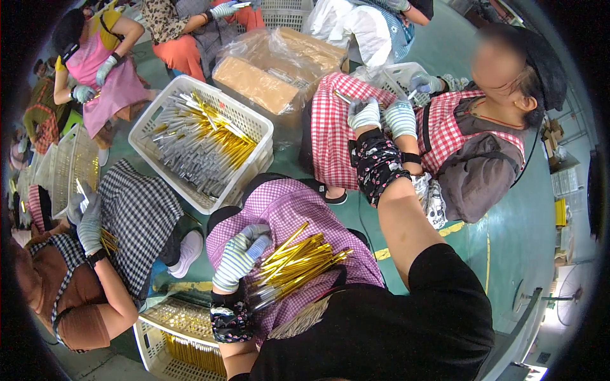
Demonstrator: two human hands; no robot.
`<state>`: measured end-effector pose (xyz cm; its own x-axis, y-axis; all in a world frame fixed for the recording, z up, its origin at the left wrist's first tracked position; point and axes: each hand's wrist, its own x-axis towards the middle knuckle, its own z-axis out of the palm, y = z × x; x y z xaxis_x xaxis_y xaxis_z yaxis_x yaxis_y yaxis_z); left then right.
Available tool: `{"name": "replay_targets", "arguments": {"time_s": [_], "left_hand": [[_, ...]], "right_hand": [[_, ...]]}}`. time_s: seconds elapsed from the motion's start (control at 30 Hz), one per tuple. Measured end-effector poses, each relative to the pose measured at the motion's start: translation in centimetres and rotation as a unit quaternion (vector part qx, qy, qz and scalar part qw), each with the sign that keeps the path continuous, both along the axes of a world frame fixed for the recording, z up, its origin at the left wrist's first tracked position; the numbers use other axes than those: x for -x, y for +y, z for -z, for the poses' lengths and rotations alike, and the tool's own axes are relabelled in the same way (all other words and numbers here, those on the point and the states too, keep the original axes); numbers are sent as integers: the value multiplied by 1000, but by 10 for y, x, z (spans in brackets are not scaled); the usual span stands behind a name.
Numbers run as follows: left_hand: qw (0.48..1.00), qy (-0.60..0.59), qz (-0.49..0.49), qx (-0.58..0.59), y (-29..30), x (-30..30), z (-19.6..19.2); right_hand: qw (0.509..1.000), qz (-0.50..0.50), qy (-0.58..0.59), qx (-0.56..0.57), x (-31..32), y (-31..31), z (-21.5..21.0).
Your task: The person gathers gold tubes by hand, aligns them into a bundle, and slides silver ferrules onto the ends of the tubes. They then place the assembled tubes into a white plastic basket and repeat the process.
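Note:
My left hand point(240, 259), in a striped knit glove, is over the lilac gingham apron point(305, 206) on my lap. Its fingers are loosely bent and look apart, with nothing visible in them. Just right of it lies a loose bundle of slender gold sticks point(298, 260) with silver ends. My right arm reaches far forward, and my gloved right hand point(364, 115) is closed over a co-worker's red gingham apron point(332, 140). A thin silver stick point(342, 97) sticks out beside its fingers; the rest is hidden. The co-worker's gloved hand point(401, 119) is right beside mine.
Ahead stands a white plastic crate point(264, 136) of silver and gold sticks. Behind it is an opened cardboard box point(257, 82) with clear plastic. Another crate point(143, 330) with gold sticks stands lower left. A person in checked cloth point(136, 209) sits at left; others work further off.

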<state>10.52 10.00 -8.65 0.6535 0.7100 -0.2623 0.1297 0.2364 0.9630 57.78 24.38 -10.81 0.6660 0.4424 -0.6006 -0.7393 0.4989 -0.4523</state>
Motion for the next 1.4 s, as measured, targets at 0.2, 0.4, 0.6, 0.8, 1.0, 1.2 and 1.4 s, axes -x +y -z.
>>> {"name": "replay_targets", "arguments": {"time_s": [0.2,0.4,0.6,0.8,1.0,1.2,1.4], "left_hand": [[1000,4,4,-8,6,-6,-3],[999,13,-40,-27,6,8,-19],[946,132,44,-293,-12,8,-16],[872,220,144,-414,-63,21,-60],[787,276,171,-525,-105,31,-41],[771,273,108,-565,-116,18,-22],[811,244,99,-523,-120,18,-24]], "right_hand": [[998,-33,-34,-35,13,-1,-19],[990,-99,-54,-87,58,4,-34],[963,-180,-163,-114,90,-39,-21],[936,-314,-138,-78,139,-78,-63],[895,-381,-198,-123,184,-105,-85],[827,-472,-261,-159,218,-128,-87],[687,-613,-377,-106,243,-167,-97]]}}
